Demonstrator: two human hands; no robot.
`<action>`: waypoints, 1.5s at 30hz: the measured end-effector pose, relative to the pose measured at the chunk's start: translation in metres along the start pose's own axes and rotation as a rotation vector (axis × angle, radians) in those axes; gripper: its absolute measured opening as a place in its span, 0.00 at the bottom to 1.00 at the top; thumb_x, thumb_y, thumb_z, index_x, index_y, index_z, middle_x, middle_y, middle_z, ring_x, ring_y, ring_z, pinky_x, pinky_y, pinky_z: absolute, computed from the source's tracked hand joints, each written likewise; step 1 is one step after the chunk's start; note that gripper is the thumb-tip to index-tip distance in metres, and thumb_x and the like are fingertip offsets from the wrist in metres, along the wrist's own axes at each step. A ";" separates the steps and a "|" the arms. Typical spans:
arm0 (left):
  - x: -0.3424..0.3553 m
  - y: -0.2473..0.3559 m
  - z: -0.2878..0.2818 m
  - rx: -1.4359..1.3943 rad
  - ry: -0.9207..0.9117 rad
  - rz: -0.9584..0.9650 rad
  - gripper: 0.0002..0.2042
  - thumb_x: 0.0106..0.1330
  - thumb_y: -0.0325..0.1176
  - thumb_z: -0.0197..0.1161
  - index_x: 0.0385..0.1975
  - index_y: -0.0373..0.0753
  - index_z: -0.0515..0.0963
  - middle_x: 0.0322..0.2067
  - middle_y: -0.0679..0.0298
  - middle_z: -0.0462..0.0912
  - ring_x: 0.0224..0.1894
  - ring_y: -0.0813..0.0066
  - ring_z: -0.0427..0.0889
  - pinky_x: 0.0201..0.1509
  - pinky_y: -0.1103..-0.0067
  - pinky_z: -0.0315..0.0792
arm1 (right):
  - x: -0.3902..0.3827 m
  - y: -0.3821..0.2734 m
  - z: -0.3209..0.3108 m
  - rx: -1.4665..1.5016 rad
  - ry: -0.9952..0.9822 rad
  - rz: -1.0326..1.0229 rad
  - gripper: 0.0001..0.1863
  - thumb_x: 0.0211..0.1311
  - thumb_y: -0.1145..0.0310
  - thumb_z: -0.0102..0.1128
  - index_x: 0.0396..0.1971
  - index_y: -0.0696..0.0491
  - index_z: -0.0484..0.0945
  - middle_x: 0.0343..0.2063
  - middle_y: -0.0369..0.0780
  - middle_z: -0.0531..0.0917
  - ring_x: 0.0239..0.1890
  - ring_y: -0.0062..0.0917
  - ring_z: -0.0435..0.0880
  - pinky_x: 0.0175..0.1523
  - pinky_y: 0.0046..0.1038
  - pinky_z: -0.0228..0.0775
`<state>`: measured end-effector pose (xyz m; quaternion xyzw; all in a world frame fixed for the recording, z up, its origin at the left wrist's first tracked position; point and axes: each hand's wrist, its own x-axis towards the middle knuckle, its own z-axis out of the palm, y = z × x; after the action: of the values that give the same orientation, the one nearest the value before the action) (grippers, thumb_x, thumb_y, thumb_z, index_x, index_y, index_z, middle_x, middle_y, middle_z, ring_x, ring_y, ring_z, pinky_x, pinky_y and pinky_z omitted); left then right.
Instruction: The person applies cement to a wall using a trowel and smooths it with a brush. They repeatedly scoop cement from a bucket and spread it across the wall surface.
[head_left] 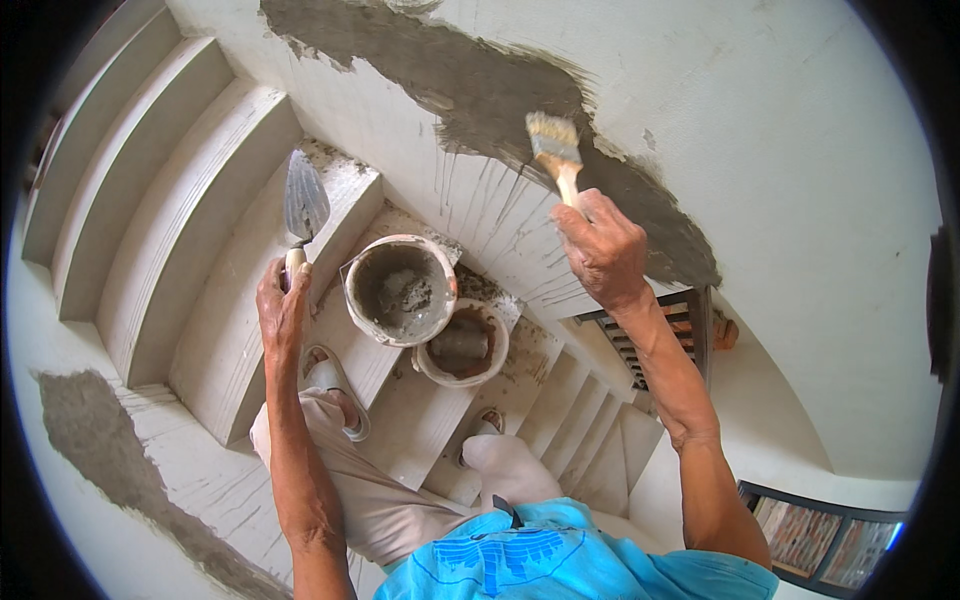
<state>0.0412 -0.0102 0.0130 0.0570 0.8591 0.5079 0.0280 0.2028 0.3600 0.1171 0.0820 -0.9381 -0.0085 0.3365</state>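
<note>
My right hand (pixel 605 250) is closed round the handle of a flat paintbrush (pixel 556 150). Its pale bristles lie over a band of wet grey mortar (pixel 440 70) on the white wall; whether they touch it I cannot tell. In my left hand (pixel 284 305) is a pointing trowel (pixel 305 198), held by its light handle with the grey-smeared blade upward. Between my arms, a white bucket (pixel 402 290) with grey mortar inside stands on the stairs. Just below it is a second bucket (pixel 462 345) holding something grey that I cannot make out.
Pale steps (pixel 190 200) climb to the upper left, and narrower steps (pixel 570 410) run down to the right. Another grey mortar patch (pixel 110 450) covers the left wall. My sandalled feet stand on the stairs beside the buckets. A dark barred opening (pixel 650 335) lies behind my right forearm.
</note>
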 end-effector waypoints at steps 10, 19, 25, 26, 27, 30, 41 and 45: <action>0.001 -0.003 0.002 0.021 -0.016 0.008 0.21 0.67 0.45 0.66 0.46 0.31 0.79 0.30 0.59 0.79 0.31 0.72 0.77 0.34 0.71 0.72 | 0.001 0.006 -0.003 -0.111 -0.004 -0.073 0.11 0.50 0.75 0.67 0.35 0.47 0.81 0.31 0.38 0.76 0.30 0.29 0.82 0.26 0.29 0.79; 0.001 -0.001 -0.001 0.018 -0.017 -0.031 0.21 0.67 0.45 0.66 0.47 0.30 0.79 0.30 0.58 0.79 0.31 0.71 0.77 0.35 0.71 0.73 | 0.004 0.006 -0.010 -0.128 0.041 -0.150 0.07 0.55 0.73 0.66 0.34 0.47 0.80 0.28 0.36 0.75 0.29 0.24 0.80 0.26 0.25 0.76; 0.002 0.002 -0.002 0.005 -0.009 0.007 0.22 0.67 0.47 0.66 0.45 0.30 0.80 0.29 0.59 0.79 0.32 0.72 0.76 0.37 0.71 0.72 | -0.011 0.015 -0.005 -0.196 -0.104 -0.156 0.07 0.55 0.71 0.66 0.35 0.47 0.82 0.30 0.36 0.77 0.30 0.23 0.80 0.26 0.24 0.76; 0.000 0.007 -0.001 -0.013 -0.019 -0.038 0.22 0.67 0.47 0.66 0.45 0.30 0.80 0.29 0.59 0.79 0.32 0.72 0.76 0.37 0.71 0.72 | -0.015 0.015 -0.005 -0.177 -0.102 -0.157 0.07 0.56 0.71 0.66 0.35 0.47 0.82 0.29 0.36 0.77 0.30 0.23 0.80 0.26 0.24 0.76; 0.001 0.005 0.002 0.002 -0.012 -0.023 0.22 0.67 0.47 0.66 0.45 0.30 0.80 0.29 0.60 0.79 0.32 0.72 0.76 0.37 0.71 0.71 | -0.016 0.017 -0.005 -0.173 -0.073 -0.177 0.07 0.56 0.71 0.66 0.35 0.47 0.82 0.29 0.36 0.77 0.29 0.23 0.80 0.26 0.23 0.75; 0.003 -0.001 -0.002 0.043 0.001 0.012 0.22 0.67 0.47 0.66 0.44 0.30 0.79 0.29 0.60 0.79 0.31 0.72 0.75 0.37 0.71 0.71 | -0.006 0.013 -0.008 -0.166 -0.009 -0.205 0.07 0.56 0.72 0.66 0.35 0.47 0.82 0.30 0.36 0.78 0.29 0.22 0.80 0.26 0.23 0.75; 0.001 -0.001 -0.002 0.016 -0.010 -0.038 0.21 0.67 0.45 0.66 0.46 0.30 0.79 0.32 0.59 0.79 0.32 0.71 0.76 0.37 0.71 0.71 | -0.011 0.009 -0.012 -0.155 -0.054 -0.237 0.07 0.57 0.71 0.64 0.36 0.46 0.80 0.26 0.35 0.74 0.27 0.22 0.78 0.25 0.24 0.74; 0.004 -0.008 -0.001 0.030 -0.023 -0.012 0.21 0.67 0.46 0.66 0.47 0.30 0.79 0.31 0.59 0.79 0.32 0.71 0.76 0.37 0.71 0.72 | 0.005 0.013 -0.021 -0.248 -0.073 -0.224 0.07 0.57 0.71 0.64 0.36 0.45 0.80 0.28 0.35 0.75 0.27 0.21 0.78 0.25 0.24 0.74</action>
<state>0.0364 -0.0150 0.0064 0.0579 0.8666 0.4940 0.0400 0.2099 0.3731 0.1377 0.1436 -0.9264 -0.1645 0.3067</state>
